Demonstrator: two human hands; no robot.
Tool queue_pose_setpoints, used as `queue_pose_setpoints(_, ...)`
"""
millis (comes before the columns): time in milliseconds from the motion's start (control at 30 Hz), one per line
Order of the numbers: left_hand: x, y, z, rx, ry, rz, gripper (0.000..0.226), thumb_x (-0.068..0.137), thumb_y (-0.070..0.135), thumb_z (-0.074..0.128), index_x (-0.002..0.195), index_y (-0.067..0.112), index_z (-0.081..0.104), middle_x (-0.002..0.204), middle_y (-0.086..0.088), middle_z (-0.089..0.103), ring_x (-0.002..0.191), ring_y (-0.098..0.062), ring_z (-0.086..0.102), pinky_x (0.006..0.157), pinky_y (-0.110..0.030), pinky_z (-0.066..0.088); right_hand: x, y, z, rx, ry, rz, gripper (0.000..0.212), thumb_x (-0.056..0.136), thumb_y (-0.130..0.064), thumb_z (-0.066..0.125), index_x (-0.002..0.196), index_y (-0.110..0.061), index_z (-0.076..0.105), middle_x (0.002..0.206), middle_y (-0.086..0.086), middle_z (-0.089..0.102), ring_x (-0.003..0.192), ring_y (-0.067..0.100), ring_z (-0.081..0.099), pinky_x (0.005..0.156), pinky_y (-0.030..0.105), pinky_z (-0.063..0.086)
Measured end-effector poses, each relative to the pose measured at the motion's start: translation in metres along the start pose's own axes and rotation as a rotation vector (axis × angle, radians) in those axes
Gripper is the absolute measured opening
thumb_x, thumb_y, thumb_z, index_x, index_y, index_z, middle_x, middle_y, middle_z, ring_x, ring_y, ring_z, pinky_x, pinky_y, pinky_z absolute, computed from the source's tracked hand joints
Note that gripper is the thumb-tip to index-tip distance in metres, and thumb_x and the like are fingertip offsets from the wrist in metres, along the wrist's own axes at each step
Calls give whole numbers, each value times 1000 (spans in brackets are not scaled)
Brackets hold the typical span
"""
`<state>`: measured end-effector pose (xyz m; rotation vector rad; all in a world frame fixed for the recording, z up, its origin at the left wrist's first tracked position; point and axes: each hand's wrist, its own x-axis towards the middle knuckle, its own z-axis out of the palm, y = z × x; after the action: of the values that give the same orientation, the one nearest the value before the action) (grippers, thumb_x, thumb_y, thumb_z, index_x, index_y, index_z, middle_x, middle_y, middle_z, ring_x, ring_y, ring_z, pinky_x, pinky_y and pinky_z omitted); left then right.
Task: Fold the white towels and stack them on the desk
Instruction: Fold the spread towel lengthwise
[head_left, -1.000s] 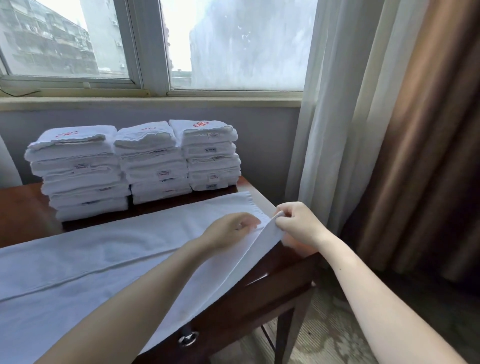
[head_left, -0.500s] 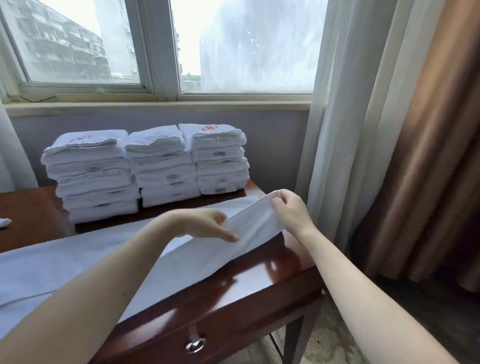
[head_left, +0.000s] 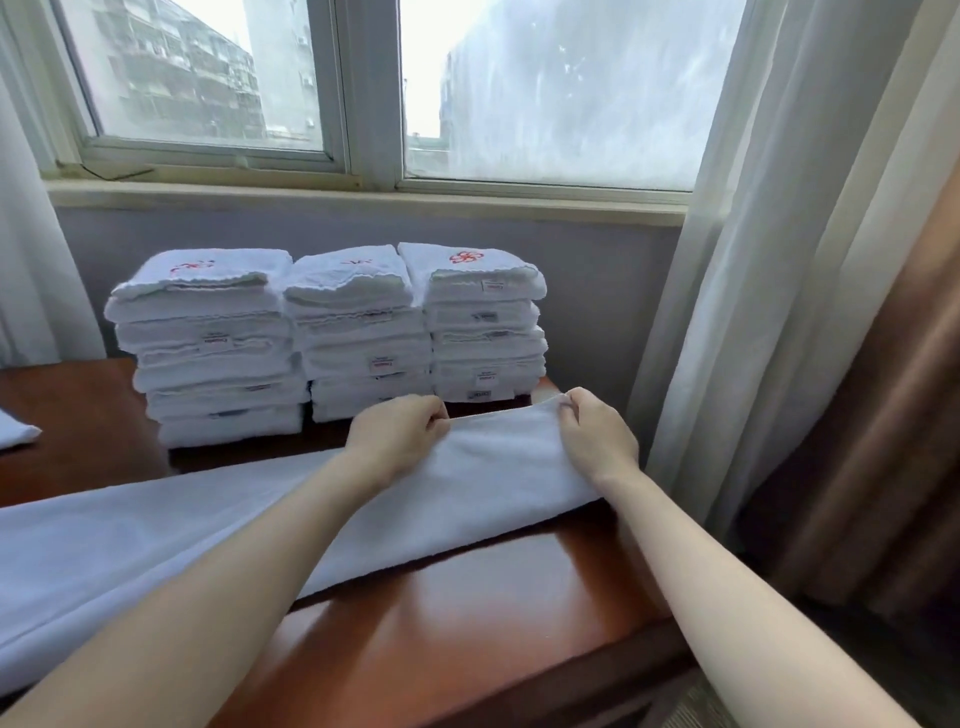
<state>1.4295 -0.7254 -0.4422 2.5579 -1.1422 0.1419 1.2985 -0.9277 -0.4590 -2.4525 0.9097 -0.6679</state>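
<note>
A long white towel (head_left: 156, 540) lies across the brown wooden desk (head_left: 467, 613) from the left edge to the right end. My left hand (head_left: 400, 431) and my right hand (head_left: 597, 436) each pinch the towel's right end, holding its edge up just in front of the stacks. Three stacks of folded white towels (head_left: 358, 332) with red embroidery on top stand side by side at the back of the desk under the window.
A corner of another white cloth (head_left: 15, 434) shows at the left edge of the desk. White sheer curtains (head_left: 769, 260) and a brown drape (head_left: 893, 415) hang close on the right. The window sill (head_left: 363, 200) runs behind the stacks.
Both hands have lifted the towel's right end off the desk's front right corner and carried it back toward the stacks; the near desk surface is now bare.
</note>
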Motion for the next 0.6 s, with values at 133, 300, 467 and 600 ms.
queue_pose_setpoints(133, 2, -11, 27, 5, 36, 58, 18, 99, 38, 47, 106, 30, 61, 110, 9, 63, 98, -18, 60, 70, -30, 37, 2, 10, 17, -186, -18, -37, 24, 103, -29, 33, 97, -17, 53, 99, 7, 67, 91, 33, 60, 64, 34, 34)
queue_pose_setpoints(300, -3, -22, 47, -85, 163, 80, 16, 96, 40, 53, 101, 28, 62, 95, 11, 63, 80, -13, 58, 63, -28, 33, -1, 15, 26, -268, 16, -38, 24, 102, -25, 34, 103, -17, 56, 95, 4, 67, 89, 32, 62, 61, 33, 32)
queue_pose_setpoints(467, -6, -19, 49, -80, 235, 29, 15, 91, 42, 59, 94, 28, 63, 83, 13, 56, 73, -11, 56, 58, -27, 32, -7, 10, 26, -293, 57, -27, 29, 102, -24, 34, 124, -20, 52, 114, 3, 56, 93, 32, 62, 66, 33, 41)
queue_pose_setpoints(600, -7, -16, 42, 1, 165, 4, 28, 92, 52, 52, 104, 28, 60, 100, 10, 62, 90, -15, 62, 65, -28, 36, -9, 2, 16, -488, 42, -115, 33, 100, -20, 37, 130, -20, 51, 122, 4, 49, 108, 26, 52, 75, 34, 42)
